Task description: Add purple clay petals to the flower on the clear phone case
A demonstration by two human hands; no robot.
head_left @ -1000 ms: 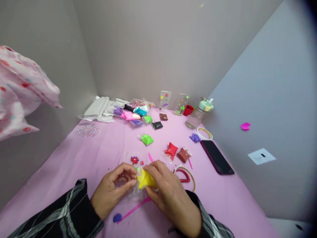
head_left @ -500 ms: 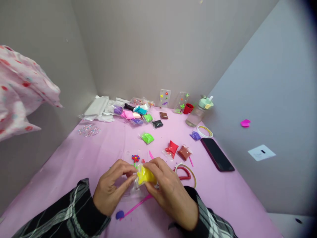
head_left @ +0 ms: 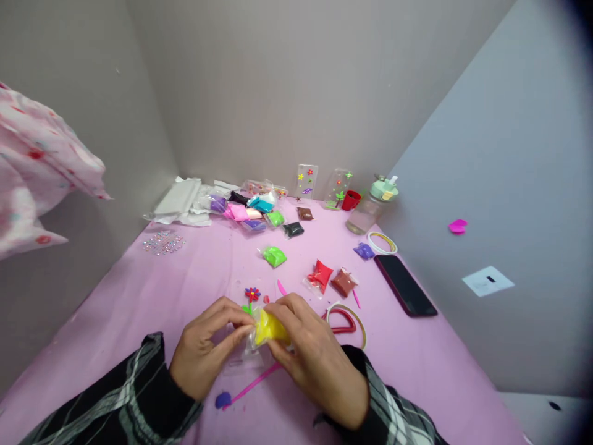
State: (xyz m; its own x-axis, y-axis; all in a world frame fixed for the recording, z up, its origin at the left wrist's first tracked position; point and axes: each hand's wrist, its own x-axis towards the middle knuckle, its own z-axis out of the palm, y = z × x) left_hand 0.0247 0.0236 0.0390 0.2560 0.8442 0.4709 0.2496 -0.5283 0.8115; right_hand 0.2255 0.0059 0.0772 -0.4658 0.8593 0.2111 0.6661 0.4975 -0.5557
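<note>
A clear plastic packet of yellow modelling clay (head_left: 269,327) sits between my hands, low in the middle of the view. My left hand (head_left: 206,346) pinches its left edge, and my right hand (head_left: 315,361) grips it from the right, covering part of it. Just above my left fingers lies a small red flower of clay on a green stem (head_left: 252,295). A pink stick with a purple blob at its end (head_left: 248,389) lies below the packet, partly under my right hand.
The pink tabletop (head_left: 139,296) holds several bagged clay colours, a red bag (head_left: 320,275), a black phone (head_left: 405,285), a red-and-cream clay arch (head_left: 345,326), a water bottle (head_left: 368,210) and clear decorated phone cases (head_left: 306,182). Grey walls stand behind. Patterned pink cloth (head_left: 32,167) hangs at left.
My hands have come closer together on the yellow packet. The view has tilted slightly, so the table items sit a little higher in the frame.
</note>
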